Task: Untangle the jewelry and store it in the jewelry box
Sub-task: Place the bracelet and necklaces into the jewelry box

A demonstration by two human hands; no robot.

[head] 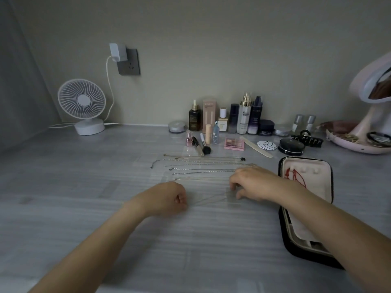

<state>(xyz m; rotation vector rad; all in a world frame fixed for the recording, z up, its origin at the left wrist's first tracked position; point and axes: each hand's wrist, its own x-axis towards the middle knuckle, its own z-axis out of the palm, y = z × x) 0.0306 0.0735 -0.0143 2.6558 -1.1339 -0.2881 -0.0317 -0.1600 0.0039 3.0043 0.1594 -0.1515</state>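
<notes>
Working just left of the open jewelry box (321, 187), a black zip case with cream lining. Pinching one end of a thin chain (208, 200) with the left hand (169, 197), fingers curled tight into a near fist, well left of the box. Pinching the other end with the right hand (251, 182), fingers bent down toward the table (84, 197), just left of the box's far half. Stretched low between the two hands, faint against the grey surface; cannot tell whether knotted.

Beyond the hands, also left of the box: a row of chains (201, 168) laid out straight and side by side, right-hand ends partly hidden behind the right hand.

Across the box's near half: the right forearm, covering most of the compartments there. In the far half, something red (296, 178), shape unclear.

Behind the box: a round black compact (291, 146), a black hair claw (306, 140), a nail file (257, 146) and a pink eyeshadow palette (234, 143). Further back, against the wall, a line of cosmetic bottles (245, 115). Behind and right of the box, a vanity mirror (372, 81) on a pink tray base (355, 148). Far left of the box, a white desk fan (82, 102), with a cable running up to a charger (118, 52) in the wall socket.
</notes>
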